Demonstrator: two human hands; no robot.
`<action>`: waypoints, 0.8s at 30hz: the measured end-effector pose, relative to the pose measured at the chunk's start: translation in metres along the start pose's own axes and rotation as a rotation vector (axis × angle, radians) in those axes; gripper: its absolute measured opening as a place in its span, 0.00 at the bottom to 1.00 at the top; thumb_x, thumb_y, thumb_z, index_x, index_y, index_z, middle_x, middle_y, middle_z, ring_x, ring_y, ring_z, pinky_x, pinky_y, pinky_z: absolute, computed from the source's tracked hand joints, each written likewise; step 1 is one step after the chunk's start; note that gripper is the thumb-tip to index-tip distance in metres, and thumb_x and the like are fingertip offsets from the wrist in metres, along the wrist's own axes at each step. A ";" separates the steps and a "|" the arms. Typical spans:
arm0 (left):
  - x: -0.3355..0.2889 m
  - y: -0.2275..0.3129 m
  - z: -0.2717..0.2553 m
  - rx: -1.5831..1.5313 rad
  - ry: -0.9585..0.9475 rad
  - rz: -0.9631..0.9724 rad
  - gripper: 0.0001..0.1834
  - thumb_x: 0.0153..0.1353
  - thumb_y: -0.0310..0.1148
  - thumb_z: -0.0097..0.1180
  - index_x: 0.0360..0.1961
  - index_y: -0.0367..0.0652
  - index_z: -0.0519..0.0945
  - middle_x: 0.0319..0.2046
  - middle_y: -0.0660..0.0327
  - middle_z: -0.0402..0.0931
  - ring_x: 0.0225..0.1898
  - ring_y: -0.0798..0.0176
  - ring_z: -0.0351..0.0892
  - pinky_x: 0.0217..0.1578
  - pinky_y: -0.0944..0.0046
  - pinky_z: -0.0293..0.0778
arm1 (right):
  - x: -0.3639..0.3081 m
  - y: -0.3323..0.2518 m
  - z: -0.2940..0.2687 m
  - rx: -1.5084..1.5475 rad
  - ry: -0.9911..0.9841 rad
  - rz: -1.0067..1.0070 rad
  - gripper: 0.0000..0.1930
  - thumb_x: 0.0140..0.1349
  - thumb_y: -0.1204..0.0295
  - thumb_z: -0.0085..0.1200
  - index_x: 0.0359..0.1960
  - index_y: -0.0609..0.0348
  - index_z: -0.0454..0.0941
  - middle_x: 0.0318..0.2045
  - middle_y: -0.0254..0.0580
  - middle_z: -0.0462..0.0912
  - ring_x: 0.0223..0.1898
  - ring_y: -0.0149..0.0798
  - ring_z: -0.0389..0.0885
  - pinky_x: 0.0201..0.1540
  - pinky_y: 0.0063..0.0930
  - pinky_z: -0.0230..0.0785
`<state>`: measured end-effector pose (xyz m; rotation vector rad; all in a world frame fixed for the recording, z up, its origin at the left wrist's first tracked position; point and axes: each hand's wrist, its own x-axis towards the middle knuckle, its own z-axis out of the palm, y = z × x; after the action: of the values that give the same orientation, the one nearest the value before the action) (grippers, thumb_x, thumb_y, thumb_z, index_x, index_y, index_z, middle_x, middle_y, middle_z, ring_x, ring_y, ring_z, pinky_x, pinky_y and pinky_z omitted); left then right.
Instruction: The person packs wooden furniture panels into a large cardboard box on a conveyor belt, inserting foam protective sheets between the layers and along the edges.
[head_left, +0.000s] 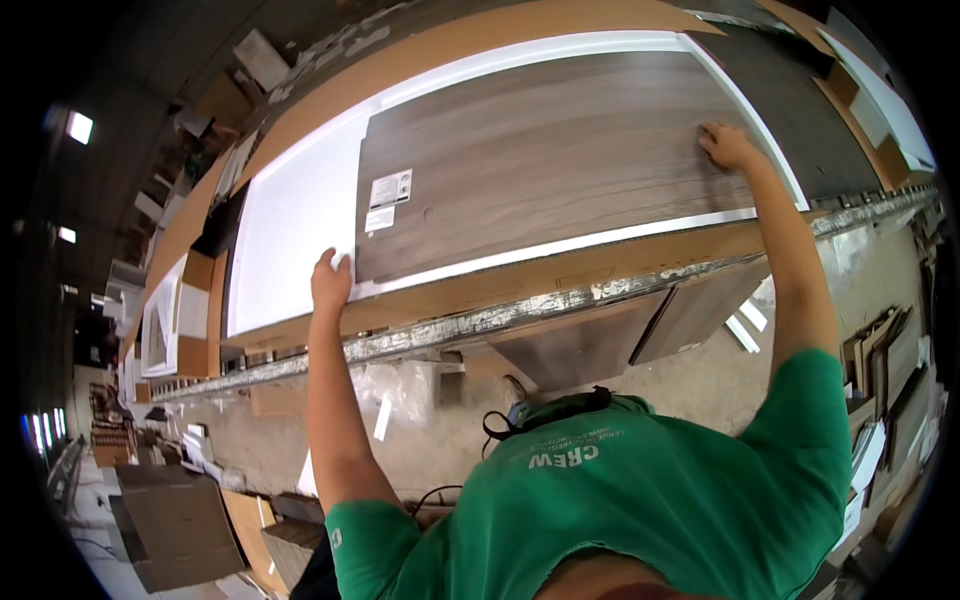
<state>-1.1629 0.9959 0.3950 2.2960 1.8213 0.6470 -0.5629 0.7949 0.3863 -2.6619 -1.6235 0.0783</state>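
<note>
Left hand gripping the near left corner of the wood-grain board, fingers curled over its edge. Right hand pressed flat on the board's far right end, fingers spread – nothing clasped. Board lying flat on a white sheet, which shows past it on the left and as a thin strip along the near and far edges. Two white labels stuck near the board's left end. Under the sheet, brown cardboard – all resting on a long workbench with a worn metal rail along its front. Cardboard boxes on the floor at lower left. Green shirt filling the lower frame.
</note>
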 end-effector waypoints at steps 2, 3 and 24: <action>-0.003 0.024 0.004 0.085 -0.055 -0.034 0.23 0.49 0.41 0.45 0.43 0.37 0.67 0.38 0.47 0.69 0.42 0.49 0.67 0.43 0.60 0.62 | -0.025 -0.008 -0.011 0.008 -0.051 -0.026 0.21 0.53 0.59 0.38 0.47 0.55 0.62 0.45 0.47 0.67 0.49 0.48 0.61 0.50 0.39 0.49; -0.007 0.036 -0.001 0.104 -0.111 -0.026 0.23 0.48 0.42 0.45 0.44 0.39 0.67 0.39 0.49 0.69 0.43 0.50 0.67 0.43 0.60 0.62 | -0.030 -0.014 -0.010 0.032 -0.089 -0.052 0.22 0.52 0.59 0.39 0.48 0.53 0.61 0.45 0.49 0.66 0.49 0.47 0.60 0.50 0.38 0.48; -0.003 0.042 0.005 0.032 -0.393 0.085 0.33 0.41 0.49 0.54 0.45 0.37 0.67 0.43 0.48 0.66 0.45 0.56 0.66 0.43 0.66 0.62 | -0.233 0.033 0.069 1.708 1.161 0.636 0.11 0.49 0.68 0.48 0.27 0.66 0.71 0.24 0.43 0.75 0.21 0.33 0.72 0.22 0.21 0.65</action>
<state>-1.1234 0.9833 0.4056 2.3244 1.5681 0.1566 -0.6436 0.5721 0.3231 -1.1430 -0.0016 -0.0567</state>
